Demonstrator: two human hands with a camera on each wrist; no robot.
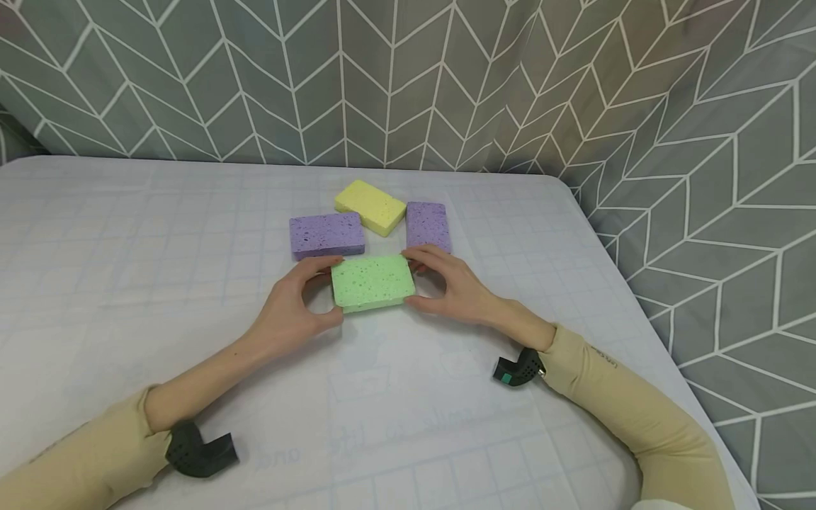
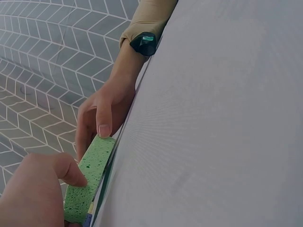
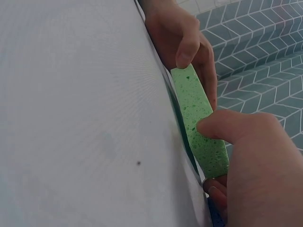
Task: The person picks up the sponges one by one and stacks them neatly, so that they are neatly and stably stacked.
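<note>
A green sponge [image 1: 372, 282] lies between my two hands in the head view, its broad pored face up. My left hand [image 1: 293, 301] grips its left end, with the thumb at the near corner and fingers at the far one. At the right end my right hand [image 1: 455, 287] holds it the same way. Both wrist views show the near long edge of the sponge [image 2: 90, 182], with a dark strip below it, so it looks slightly above the tabletop. Behind it are a purple sponge [image 1: 327, 235] on the left, another purple sponge [image 1: 428, 223] on the right, and a yellow sponge [image 1: 370, 206].
A white cloth with faint grid lines covers the table [image 1: 159, 283]. Patterned grey curtain [image 1: 363, 85] hangs along the back and right side. The yellow sponge sits farthest back, its corners close to both purple ones. Dark wrist cameras [image 1: 199, 451] sit at the sleeves.
</note>
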